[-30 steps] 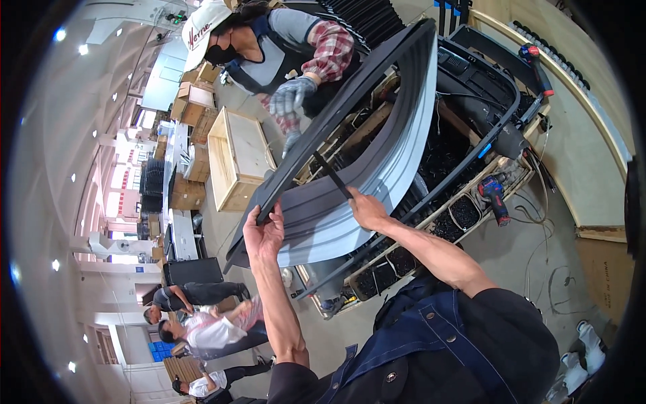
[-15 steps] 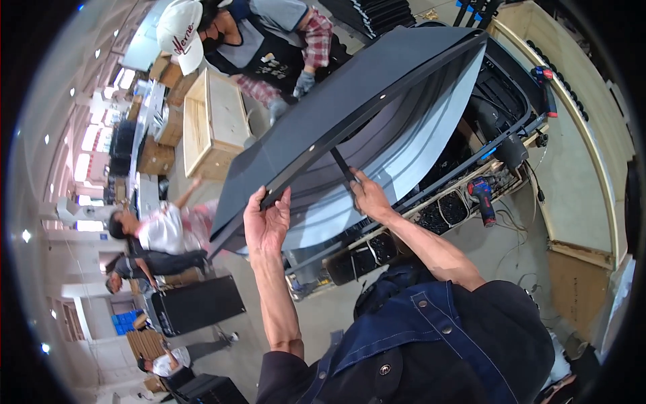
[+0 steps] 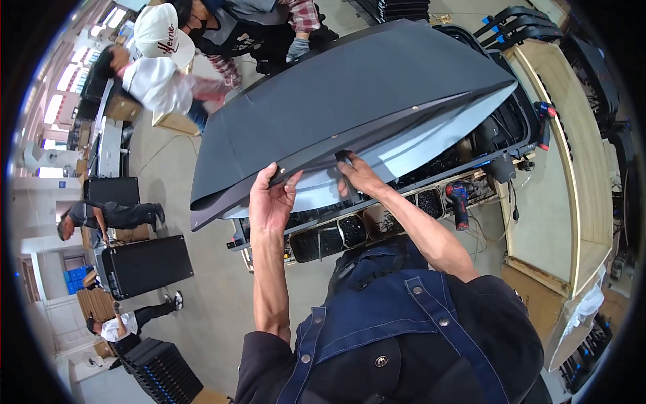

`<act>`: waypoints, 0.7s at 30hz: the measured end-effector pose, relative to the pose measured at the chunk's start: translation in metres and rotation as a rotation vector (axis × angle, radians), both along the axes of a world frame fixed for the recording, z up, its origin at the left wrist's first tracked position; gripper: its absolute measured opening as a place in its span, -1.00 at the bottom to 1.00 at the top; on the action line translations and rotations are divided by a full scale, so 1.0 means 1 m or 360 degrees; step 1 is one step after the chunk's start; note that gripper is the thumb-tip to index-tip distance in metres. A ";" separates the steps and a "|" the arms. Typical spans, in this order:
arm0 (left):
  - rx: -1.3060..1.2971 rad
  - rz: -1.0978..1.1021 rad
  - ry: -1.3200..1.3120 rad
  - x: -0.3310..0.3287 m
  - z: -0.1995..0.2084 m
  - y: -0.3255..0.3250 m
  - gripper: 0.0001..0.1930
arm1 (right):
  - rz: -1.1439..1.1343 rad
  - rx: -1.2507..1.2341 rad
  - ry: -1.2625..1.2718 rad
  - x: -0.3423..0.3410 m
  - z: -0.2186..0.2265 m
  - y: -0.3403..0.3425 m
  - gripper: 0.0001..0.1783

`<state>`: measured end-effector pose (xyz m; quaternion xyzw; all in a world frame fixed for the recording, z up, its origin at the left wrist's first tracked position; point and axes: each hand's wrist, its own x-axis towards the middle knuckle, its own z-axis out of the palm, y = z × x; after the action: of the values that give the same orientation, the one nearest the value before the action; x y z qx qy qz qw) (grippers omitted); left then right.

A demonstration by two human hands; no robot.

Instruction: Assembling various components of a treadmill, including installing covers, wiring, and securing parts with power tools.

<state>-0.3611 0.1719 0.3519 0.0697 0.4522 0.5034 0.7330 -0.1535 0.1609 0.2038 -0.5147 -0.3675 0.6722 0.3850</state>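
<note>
At far left, a dark-clothed person [image 3: 114, 217] near a flat black case [image 3: 151, 266]; lower, a white-shirted person [image 3: 121, 326] near a stack of black panels [image 3: 165, 370]. Higher up, a blurred pink-and-white figure [image 3: 158, 84] beside a wooden crate [image 3: 175, 124]. Next, slanting across the middle, a large dark-grey sheet panel [image 3: 336, 101] above a black frame [image 3: 444, 173]; at its far edge, a co-worker [image 3: 235, 40] in plaid sleeves and grey gloves. At the panel's near edge, the left hand [image 3: 272, 202], palm toward the camera, fingers narrow, pinching the rim. Slightly right, the right hand [image 3: 362, 176], fingers curled narrow on a black strip [image 3: 342, 156], just under the same edge. Cannot tell the strip's full length. Underneath the panel, a pale-grey curved sheet [image 3: 417, 149]; nearer, bins of small black parts [image 3: 351, 230]. Farther right, a blue-and-black cordless drill [image 3: 457, 202], then black brackets [image 3: 521, 27] at the top, a red-and-black power tool [image 3: 546, 124], and a wooden-framed tray [image 3: 552, 202] just beside that tool.
</note>
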 end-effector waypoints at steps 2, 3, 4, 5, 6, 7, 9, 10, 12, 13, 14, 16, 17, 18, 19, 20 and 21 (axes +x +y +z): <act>-0.0015 -0.0021 0.0044 -0.001 -0.008 -0.005 -0.80 | 0.0001 -0.0027 -0.0007 0.001 0.001 -0.005 -0.59; -0.0018 -0.0011 0.0034 -0.002 -0.012 -0.006 -0.80 | -0.0010 -0.0049 0.0001 0.000 0.000 -0.005 -0.63; -0.0038 0.0001 0.0068 -0.003 -0.016 -0.007 -0.80 | -0.0021 0.0011 -0.0026 -0.002 0.000 -0.004 -0.66; -0.0062 0.0009 0.0101 -0.002 -0.018 -0.008 -0.81 | -0.0016 0.0005 -0.0034 -0.002 -0.001 -0.004 -0.66; -0.0037 -0.0012 0.0086 -0.003 -0.023 -0.009 -0.80 | -0.0047 -0.0013 -0.0017 -0.003 -0.003 -0.004 -0.67; -0.0042 -0.0009 0.0083 -0.002 -0.024 -0.010 -0.80 | -0.0081 -0.0029 0.0002 -0.004 -0.004 -0.004 -0.68; -0.0027 -0.0019 0.0063 0.000 -0.026 -0.012 -0.80 | -0.0113 0.0009 -0.0092 -0.008 -0.009 -0.004 -0.69; -0.0043 0.0043 0.0021 -0.001 -0.031 -0.012 -0.85 | -0.0152 0.0055 -0.0176 -0.009 -0.012 -0.005 -0.70; -0.0043 0.0073 0.0038 0.002 -0.031 -0.015 -0.84 | -0.0119 0.0085 -0.0311 -0.009 -0.009 -0.006 -0.70; -0.0039 0.0096 0.0054 0.004 -0.031 -0.015 -0.82 | -0.0094 0.0117 -0.0446 -0.008 -0.006 -0.006 -0.70; -0.0056 0.0101 0.0045 0.006 -0.034 -0.017 -0.81 | -0.0099 0.0124 -0.0454 -0.006 -0.007 -0.007 -0.70; -0.0022 0.0059 0.0000 0.009 -0.039 -0.017 -0.82 | -0.0134 0.0216 -0.0535 -0.001 -0.013 -0.008 -0.64; 0.0003 0.0032 -0.0033 0.008 -0.042 -0.020 -0.83 | -0.0139 0.0229 -0.0549 0.006 -0.016 -0.009 -0.64; 0.0029 0.0046 -0.0017 0.010 -0.045 -0.022 -0.83 | 0.0066 0.0100 -0.0614 0.019 -0.019 -0.003 -0.60; 0.0015 0.0057 0.0021 0.012 -0.049 -0.026 -0.81 | 0.0266 -0.0034 -0.0682 0.036 -0.020 0.002 -0.56; -0.0023 0.0102 0.0021 0.003 -0.057 -0.032 -0.82 | 0.0109 -0.0190 -0.0248 0.049 -0.005 -0.008 -0.38; -0.0052 0.0127 0.0009 0.000 -0.065 -0.034 -0.83 | -0.0051 -0.0145 0.0175 0.082 -0.008 -0.023 -0.27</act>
<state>-0.3608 0.1383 0.2865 0.0410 0.4649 0.5246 0.7120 -0.0715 0.1375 0.1954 -0.4999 -0.3066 0.7091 0.3914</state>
